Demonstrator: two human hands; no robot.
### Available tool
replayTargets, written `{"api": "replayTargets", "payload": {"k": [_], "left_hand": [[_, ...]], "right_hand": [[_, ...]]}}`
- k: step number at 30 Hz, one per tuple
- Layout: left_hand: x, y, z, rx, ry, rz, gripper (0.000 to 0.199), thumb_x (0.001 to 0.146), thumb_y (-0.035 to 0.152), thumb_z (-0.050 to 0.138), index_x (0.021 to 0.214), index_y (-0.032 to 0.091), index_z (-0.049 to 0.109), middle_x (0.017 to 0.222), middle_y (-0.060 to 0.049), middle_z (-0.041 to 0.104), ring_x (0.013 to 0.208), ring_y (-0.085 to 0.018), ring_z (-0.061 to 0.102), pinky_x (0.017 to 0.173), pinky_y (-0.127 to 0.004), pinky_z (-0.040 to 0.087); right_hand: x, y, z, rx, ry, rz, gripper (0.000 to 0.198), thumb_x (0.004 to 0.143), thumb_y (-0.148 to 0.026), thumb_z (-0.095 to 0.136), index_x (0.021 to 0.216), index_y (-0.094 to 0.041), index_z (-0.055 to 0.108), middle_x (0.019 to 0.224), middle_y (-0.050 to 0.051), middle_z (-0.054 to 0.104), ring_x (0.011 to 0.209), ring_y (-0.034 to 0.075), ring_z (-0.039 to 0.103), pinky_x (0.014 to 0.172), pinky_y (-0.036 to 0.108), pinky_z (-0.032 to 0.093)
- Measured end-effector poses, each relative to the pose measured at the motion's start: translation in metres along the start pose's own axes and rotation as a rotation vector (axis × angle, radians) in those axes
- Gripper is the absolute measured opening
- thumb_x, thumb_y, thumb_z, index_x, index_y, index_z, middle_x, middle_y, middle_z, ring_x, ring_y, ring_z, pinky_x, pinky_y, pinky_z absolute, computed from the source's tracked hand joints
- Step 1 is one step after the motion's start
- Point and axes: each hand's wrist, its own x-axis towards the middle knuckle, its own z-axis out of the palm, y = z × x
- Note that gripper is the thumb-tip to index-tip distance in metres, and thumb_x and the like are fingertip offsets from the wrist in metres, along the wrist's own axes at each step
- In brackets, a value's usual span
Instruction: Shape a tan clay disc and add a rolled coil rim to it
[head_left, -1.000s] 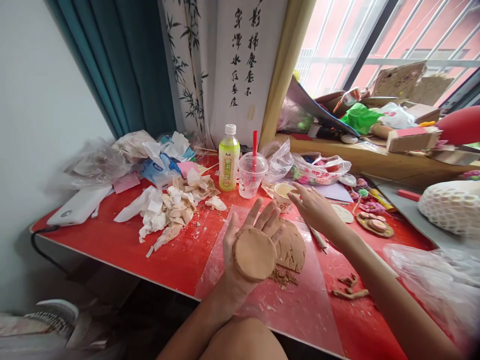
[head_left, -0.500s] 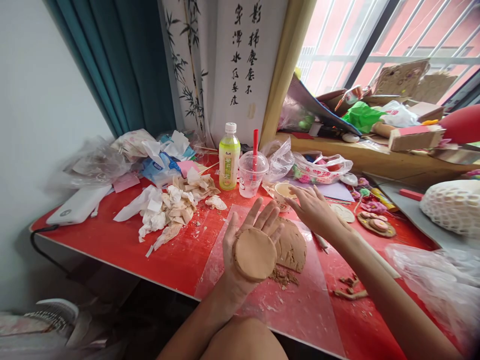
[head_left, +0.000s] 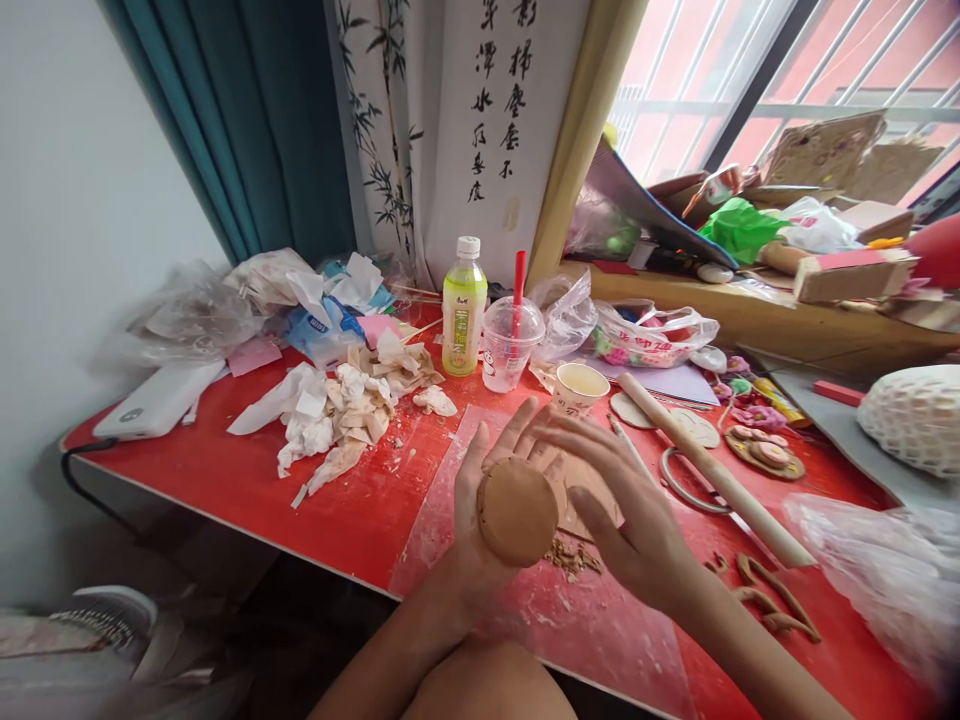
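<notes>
R hand (head_left: 636, 508) nr clay disc (head_left: 517, 513) edge, gap btwn.

On the left of the red table (head_left: 232, 475), a white device (head_left: 161, 402) lies flat, and near it is a pile of crumpled tissues (head_left: 356, 415). A bottle of yellow-green drink (head_left: 463, 325) stands upright just beside a clear plastic cup (head_left: 502, 372), which has a red straw (head_left: 519, 285). Behind hang a teal curtain (head_left: 240, 120) and a white scroll (head_left: 450, 200) with black characters.
</notes>
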Motion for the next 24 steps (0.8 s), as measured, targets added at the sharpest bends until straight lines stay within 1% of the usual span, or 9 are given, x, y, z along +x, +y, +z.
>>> {"api": "replayTargets", "payload": {"k": [3,5,7,11,15,17,20,21,24], "left_hand": [[0.005,-0.001,-0.006,-0.044,-0.066,-0.014,0.051,0.092,0.049,0.027,0.131,0.022,0.044,0.141,-0.002,0.043,0.135,-0.019,0.031,0.114,-0.034,0.021],[0.006,-0.002,-0.008,-0.054,-0.063,-0.009,0.051,0.092,0.048,0.027,0.129,0.019,0.046,0.141,-0.003,0.042,0.136,-0.018,0.030,0.114,-0.031,0.021],[0.006,-0.003,-0.009,-0.055,-0.067,0.004,0.052,0.092,0.048,0.026,0.129,0.017,0.046,0.141,-0.005,0.043,0.135,-0.018,0.032,0.113,-0.031,0.022],[0.003,-0.003,-0.005,-0.044,-0.148,0.010,0.052,0.093,0.046,0.026,0.131,0.017,0.044,0.141,-0.004,0.043,0.135,-0.019,0.032,0.113,-0.032,0.022],[0.001,-0.004,-0.004,-0.033,-0.072,-0.008,0.051,0.091,0.048,0.030,0.128,0.017,0.047,0.143,-0.005,0.040,0.137,-0.020,0.027,0.113,-0.032,0.023],[-0.002,-0.006,-0.004,0.002,-0.064,0.035,0.046,0.090,0.046,0.034,0.126,0.020,0.050,0.140,-0.004,0.044,0.136,-0.020,0.030,0.113,-0.033,0.022],[-0.005,-0.007,-0.006,0.028,-0.045,0.134,0.038,0.088,0.038,0.041,0.124,0.029,0.049,0.139,0.002,0.045,0.136,-0.017,0.030,0.114,-0.032,0.019],[-0.004,-0.007,-0.007,0.021,-0.037,0.120,0.038,0.088,0.039,0.041,0.124,0.029,0.049,0.139,0.002,0.045,0.136,-0.017,0.030,0.114,-0.033,0.019],[0.003,-0.005,-0.008,-0.022,-0.056,0.005,0.048,0.089,0.049,0.035,0.122,0.019,0.052,0.138,-0.005,0.046,0.135,-0.021,0.032,0.114,-0.035,0.022]], "right_hand": [[-0.001,-0.010,0.007,0.013,-0.177,-0.139,0.038,0.094,-0.029,0.037,0.128,-0.014,0.042,0.132,0.009,0.053,0.133,0.017,0.033,0.113,0.042,0.019],[-0.002,-0.015,0.011,0.026,-0.231,-0.223,0.036,0.094,-0.027,0.037,0.127,-0.014,0.043,0.129,0.007,0.056,0.133,0.016,0.033,0.115,0.042,0.012],[-0.002,-0.016,0.014,0.004,-0.206,-0.240,0.035,0.093,-0.026,0.036,0.126,-0.015,0.044,0.127,0.007,0.058,0.133,0.015,0.035,0.115,0.042,0.010],[-0.003,-0.011,0.015,-0.082,-0.160,-0.168,0.040,0.093,-0.026,0.037,0.131,-0.013,0.040,0.131,0.008,0.055,0.134,0.018,0.033,0.114,0.044,0.012],[-0.004,-0.011,0.016,0.007,-0.149,-0.339,0.035,0.092,-0.027,0.038,0.123,-0.015,0.048,0.118,0.006,0.064,0.127,0.016,0.044,0.115,0.042,0.012],[-0.003,-0.010,0.016,-0.033,-0.115,-0.283,0.034,0.091,-0.024,0.039,0.122,-0.015,0.049,0.118,0.006,0.064,0.127,0.015,0.044,0.115,0.040,0.011],[-0.003,-0.008,0.015,-0.081,-0.129,-0.146,0.038,0.091,-0.026,0.038,0.127,-0.013,0.045,0.128,0.008,0.057,0.132,0.018,0.036,0.115,0.043,0.010],[-0.003,-0.008,0.015,-0.060,-0.137,-0.168,0.039,0.092,-0.028,0.037,0.127,-0.012,0.045,0.128,0.009,0.057,0.133,0.018,0.035,0.115,0.044,0.010],[-0.003,-0.010,0.014,0.029,-0.144,-0.358,0.035,0.092,-0.027,0.036,0.122,-0.013,0.048,0.119,0.008,0.064,0.128,0.016,0.043,0.115,0.043,0.009]]}}
